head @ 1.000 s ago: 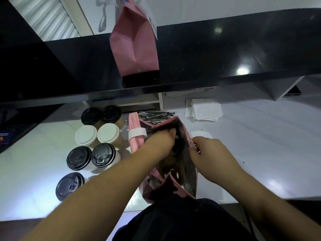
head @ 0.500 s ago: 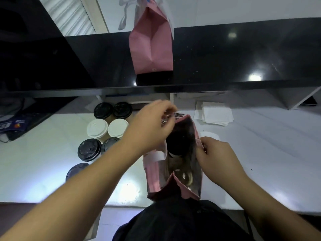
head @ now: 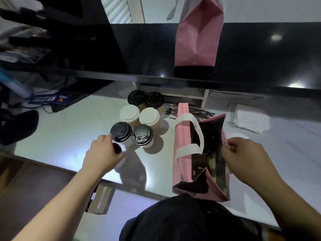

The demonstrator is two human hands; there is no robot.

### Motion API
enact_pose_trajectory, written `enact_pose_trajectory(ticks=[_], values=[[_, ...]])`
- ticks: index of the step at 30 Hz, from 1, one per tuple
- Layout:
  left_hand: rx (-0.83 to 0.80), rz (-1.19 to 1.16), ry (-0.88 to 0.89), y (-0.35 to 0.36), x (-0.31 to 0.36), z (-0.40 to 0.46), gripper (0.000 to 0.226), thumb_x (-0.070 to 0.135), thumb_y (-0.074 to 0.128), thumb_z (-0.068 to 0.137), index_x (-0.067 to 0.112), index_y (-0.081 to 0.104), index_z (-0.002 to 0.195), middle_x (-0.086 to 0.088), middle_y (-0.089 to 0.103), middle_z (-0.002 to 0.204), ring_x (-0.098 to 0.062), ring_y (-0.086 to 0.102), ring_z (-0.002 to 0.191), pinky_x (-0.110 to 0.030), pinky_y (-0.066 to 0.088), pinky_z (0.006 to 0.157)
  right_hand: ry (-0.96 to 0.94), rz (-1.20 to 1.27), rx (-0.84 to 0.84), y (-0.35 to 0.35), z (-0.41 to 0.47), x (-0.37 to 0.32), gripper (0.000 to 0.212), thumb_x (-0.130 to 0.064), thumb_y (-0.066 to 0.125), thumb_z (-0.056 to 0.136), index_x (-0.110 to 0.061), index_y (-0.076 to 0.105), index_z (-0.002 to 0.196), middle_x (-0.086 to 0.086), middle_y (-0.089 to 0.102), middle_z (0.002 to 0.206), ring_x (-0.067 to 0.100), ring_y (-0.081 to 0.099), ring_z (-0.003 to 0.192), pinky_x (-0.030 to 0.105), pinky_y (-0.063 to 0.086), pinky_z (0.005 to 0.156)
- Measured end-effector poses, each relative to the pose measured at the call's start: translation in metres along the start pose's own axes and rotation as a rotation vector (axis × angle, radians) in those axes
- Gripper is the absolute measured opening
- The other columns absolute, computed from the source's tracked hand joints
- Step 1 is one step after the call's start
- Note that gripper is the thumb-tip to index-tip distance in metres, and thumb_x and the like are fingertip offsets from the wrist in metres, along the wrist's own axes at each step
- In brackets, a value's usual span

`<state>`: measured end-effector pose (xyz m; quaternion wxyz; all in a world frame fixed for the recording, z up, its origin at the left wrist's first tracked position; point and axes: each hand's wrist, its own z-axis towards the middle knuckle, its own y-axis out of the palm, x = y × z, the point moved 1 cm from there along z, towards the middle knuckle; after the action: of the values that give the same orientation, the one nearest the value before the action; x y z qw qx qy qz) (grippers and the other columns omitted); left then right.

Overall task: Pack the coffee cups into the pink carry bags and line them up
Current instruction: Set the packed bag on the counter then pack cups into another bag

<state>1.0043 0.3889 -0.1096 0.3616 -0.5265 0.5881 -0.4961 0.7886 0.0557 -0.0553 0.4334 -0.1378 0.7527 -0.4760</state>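
Near the front edge of the white counter, the left hand closes over the nearest cup, fingers curled round its dark lid, most likely to lift it across to the bag. Just behind stand six more cups in pairs: two black-lidded and, two white-lidded and, two black at the back and, clustered close so each is an easy reach. To the right, the open bag stands at the front edge, a dark lid showing inside, so one cup seems already packed. The right hand pinches the bag's right rim, holding the mouth wide for the next cup. A filled bag stands on the black ledge behind, probably starting the line.
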Motion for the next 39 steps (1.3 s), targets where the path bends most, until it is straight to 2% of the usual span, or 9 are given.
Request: enact_pose_trajectory(ticks=[6, 9, 13, 18, 22, 24, 28, 32, 39], values=[[-0.068, -0.044, -0.081, 0.025, -0.022, -0.001, 0.074, 0.049, 0.077, 0.082, 0.012, 0.047, 0.137, -0.013, 0.048, 0.141, -0.042, 0.053, 0.121, -0.049, 0.05, 0.097, 0.005, -0.018, -0.022, 0.003, 0.004, -0.006, 0.034, -0.029, 0.056, 0.093, -0.015, 0.064, 0.063, 0.0, 0.063, 0.051, 0.018, 0.06, 0.051, 0.037, 0.052, 0.053], [-0.052, -0.113, -0.086, 0.028, -0.024, -0.003, 0.069, 0.044, 0.078, 0.081, 0.011, 0.047, 0.133, -0.016, 0.053, 0.131, -0.044, 0.055, 0.113, -0.046, 0.048, 0.09, 0.007, -0.035, -0.024, 0.005, 0.005, -0.007, 0.034, -0.032, 0.056, 0.095, -0.015, 0.067, 0.067, -0.001, 0.066, 0.054, 0.015, 0.062, 0.052, 0.037, 0.056, 0.054], [-0.045, -0.109, -0.075, 0.012, -0.019, -0.013, 0.07, 0.042, 0.078, 0.079, 0.012, 0.048, 0.134, -0.016, 0.055, 0.128, -0.043, 0.055, 0.113, -0.045, 0.047, 0.091, -0.005, -0.022, -0.001, 0.005, 0.005, -0.005, 0.04, -0.027, 0.057, 0.092, -0.012, 0.051, 0.055, -0.003, 0.057, 0.043, 0.007, 0.057, 0.049, 0.029, 0.035, 0.044], [0.093, -0.086, -0.03, -0.051, -0.007, -0.042, 0.081, 0.049, 0.079, 0.076, 0.019, 0.045, 0.142, -0.012, 0.053, 0.136, -0.041, 0.051, 0.12, -0.054, 0.051, 0.095, 0.001, -0.021, 0.006, 0.004, 0.003, -0.002, 0.041, -0.028, 0.057, 0.092, -0.013, 0.049, 0.055, -0.002, 0.057, 0.045, 0.006, 0.056, 0.05, 0.026, 0.033, 0.044], [0.325, -0.131, 0.16, -0.11, 0.023, -0.072, 0.085, 0.047, 0.084, 0.074, 0.027, 0.042, 0.145, -0.005, 0.053, 0.138, -0.035, 0.05, 0.124, -0.049, 0.049, 0.093, -0.006, 0.016, -0.001, 0.001, 0.0, -0.002, 0.041, -0.027, 0.056, 0.092, -0.018, 0.047, 0.053, -0.005, 0.057, 0.045, 0.005, 0.056, 0.048, 0.027, 0.032, 0.045], [0.415, -0.249, 0.318, -0.135, 0.047, -0.087, 0.086, 0.049, 0.083, 0.073, 0.032, 0.04, 0.145, 0.008, 0.049, 0.138, -0.022, 0.048, 0.127, -0.037, 0.044, 0.095, 0.007, 0.034, -0.012, -0.001, -0.002, -0.001, 0.038, -0.03, 0.056, 0.093, -0.018, 0.055, 0.057, -0.006, 0.061, 0.049, 0.006, 0.059, 0.05, 0.028, 0.037, 0.044], [0.314, -0.418, 0.672, -0.161, 0.109, -0.107, 0.086, 0.067, 0.07, 0.072, 0.04, 0.039, 0.147, 0.032, 0.041, 0.131, 0.009, 0.042, 0.127, -0.01, 0.036, 0.103, 0.038, 0.055, -0.036, -0.006, -0.005, 0.001, 0.033, -0.032, 0.057, 0.095, -0.021, 0.065, 0.065, -0.004, 0.067, 0.057, 0.011, 0.061, 0.051, 0.033, 0.05, 0.05], [0.169, -0.27, 0.909, -0.148, 0.166, -0.106, 0.089, 0.063, 0.073, 0.077, 0.04, 0.033, 0.153, 0.021, 0.04, 0.147, -0.008, 0.042, 0.136, -0.031, 0.044, 0.11, 0.037, 0.044, -0.077, -0.012, -0.008, 0.005, 0.027, -0.035, 0.059, 0.099, -0.027, 0.067, 0.075, -0.007, 0.068, 0.062, 0.006, 0.063, 0.054, 0.027, 0.04, 0.047], [-0.066, 0.073, 1.083, -0.099, 0.226, -0.075, 0.087, 0.062, 0.072, 0.081, 0.034, 0.034, 0.155, 0.01, 0.046, 0.151, -0.018, 0.047, 0.135, -0.038, 0.049, 0.107, 0.068, 0.068, -0.07, -0.017, -0.012, 0.017, 0.034, -0.027, 0.052, 0.098, -0.016, 0.061, 0.067, 0.003, 0.063, 0.058, 0.021, 0.059, 0.055, 0.031, 0.038, 0.047]])
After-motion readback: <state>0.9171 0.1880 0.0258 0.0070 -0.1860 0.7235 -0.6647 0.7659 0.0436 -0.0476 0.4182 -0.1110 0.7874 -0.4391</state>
